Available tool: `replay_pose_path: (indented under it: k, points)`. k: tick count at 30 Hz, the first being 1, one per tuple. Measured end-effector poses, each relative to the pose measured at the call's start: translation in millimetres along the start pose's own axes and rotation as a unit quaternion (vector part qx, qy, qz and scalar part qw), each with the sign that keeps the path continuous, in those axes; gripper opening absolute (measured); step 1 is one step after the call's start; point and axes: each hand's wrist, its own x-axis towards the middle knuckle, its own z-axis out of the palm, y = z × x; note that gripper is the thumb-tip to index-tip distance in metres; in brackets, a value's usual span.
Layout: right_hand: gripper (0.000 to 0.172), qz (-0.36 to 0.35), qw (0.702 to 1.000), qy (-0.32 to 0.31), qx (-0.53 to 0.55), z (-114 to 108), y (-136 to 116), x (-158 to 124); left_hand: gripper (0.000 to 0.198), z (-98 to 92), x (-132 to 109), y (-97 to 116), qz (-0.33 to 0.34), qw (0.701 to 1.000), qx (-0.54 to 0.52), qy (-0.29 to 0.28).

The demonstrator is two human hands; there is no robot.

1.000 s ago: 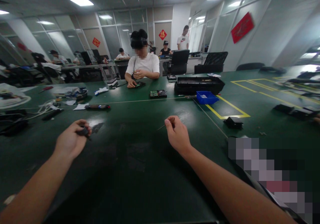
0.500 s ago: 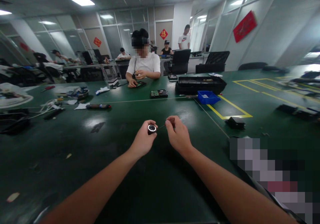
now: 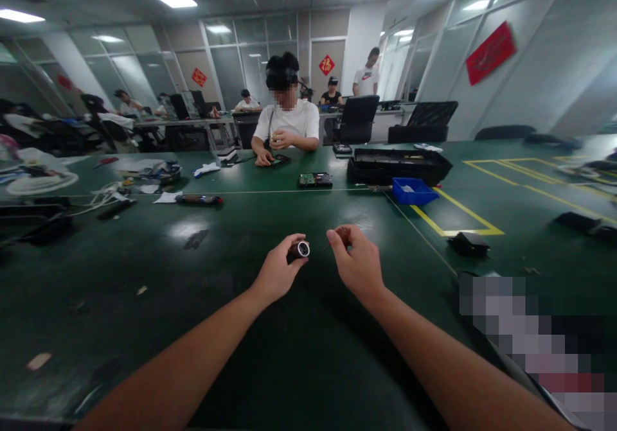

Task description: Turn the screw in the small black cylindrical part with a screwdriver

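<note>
My left hand (image 3: 279,267) is closed around a short dark cylinder with a bright silver ring at its end (image 3: 303,249). The ringed, hollow-looking end points toward me and to the right. Across a small gap, my right hand (image 3: 357,257) pinches a thin-shafted tool with a reddish-brown handle (image 3: 344,232). Its slim tip points left toward the cylinder without touching it. Fingers cover most of the handle, so its exact kind is unclear. Both hands are held above the green table (image 3: 289,367).
Beyond my hands lie a hard drive (image 3: 315,179), a blue bin (image 3: 414,191) and a long black tray (image 3: 398,166). A dark cylindrical tool (image 3: 198,200) lies to the left, a small black block (image 3: 468,243) to the right. A co-worker (image 3: 286,119) sits opposite.
The cylinder has turned, its ringed end now facing more to the right. My right hand has drawn slightly away, and the tool's tip is farther from the cylinder. The view has swung slightly left.
</note>
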Motion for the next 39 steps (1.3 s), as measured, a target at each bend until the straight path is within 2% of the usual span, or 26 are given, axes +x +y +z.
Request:
replay_pose_path:
  k: [4, 7, 10, 14, 19, 24, 28, 34, 39]
  points:
    - [0.024, -0.004, 0.999, 0.021, 0.025, -2.9, -1.8, -2.0, 0.039, -1.0, 1.7, -3.1, 0.028, 0.999, 0.019, 0.003]
    - [0.020, -0.002, 0.994, 0.052, 0.092, -4.2, -1.8, -4.5, 0.039, -0.9, 2.1, -5.6, 0.041, 0.999, 0.024, -0.006]
    - [0.018, -0.007, 0.989, 0.046, 0.139, -4.0, -0.9, -6.4, 0.042, -0.4, 2.0, -6.6, 0.037, 0.999, 0.019, -0.008]
    - [0.018, -0.015, 0.993, 0.009, 0.121, -1.8, 0.4, -6.8, 0.045, -0.8, 1.6, -3.6, 0.030, 0.999, 0.016, -0.004]
    - [0.018, -0.012, 0.995, 0.017, 0.101, -1.3, 1.0, -4.8, 0.039, -2.6, 1.4, -0.4, 0.036, 0.999, 0.024, -0.015]
    - [0.021, 0.001, 0.994, -0.003, 0.106, -3.2, 0.7, -2.8, 0.039, -3.5, 1.6, -3.6, 0.038, 0.999, 0.011, -0.009]
    - [0.023, 0.023, 0.995, 0.020, 0.097, -2.1, 2.6, -2.3, 0.039, -3.8, 1.5, -5.0, 0.037, 0.999, 0.009, -0.008]
    - [0.024, 0.020, 0.993, 0.002, 0.115, -0.7, 2.8, -2.6, 0.041, -3.8, 1.9, -3.6, 0.035, 0.999, 0.007, -0.010]
    - [0.033, 0.022, 0.999, 0.028, 0.034, -3.3, -1.1, -0.6, 0.040, -3.8, 2.6, -4.3, 0.042, 0.999, 0.014, -0.012]
